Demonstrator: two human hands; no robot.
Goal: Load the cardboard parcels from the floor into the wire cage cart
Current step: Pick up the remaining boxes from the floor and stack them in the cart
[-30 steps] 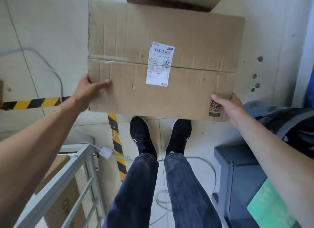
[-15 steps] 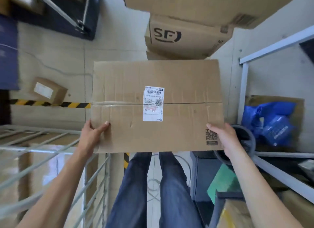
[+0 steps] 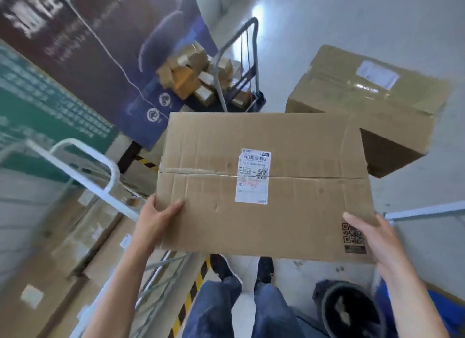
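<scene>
Both hands grip one parcel: my left hand clamps the near left corner with the thumb lying on the top face and the fingers tucked underneath, and my right hand holds the near right corner the same way, thumb on top. Behind everything, a dark printed banner fills the upper left, too blurred for me to read. Below it stands the wire cage cart, its white tubular top rail curving just beside my left wrist, with flat cardboard boxes lying inside, blurred. I hold the cardboard parcel off the floor and level in front of me, above my shoes and just to the right of the cart's rail. Past its far right corner sits a second, larger carton on the pale floor, taped along the top. Farther back, a hand trolley carries a heap of small brown boxes. Near my right forearm is a round black bucket. A yellow-and-black stripe runs along the floor beside my jeans, and my dark shoes show under the parcel's near edge. A white shipping label crosses the parcel's taped seam. A printed black QR code sits just beside my right thumb.
</scene>
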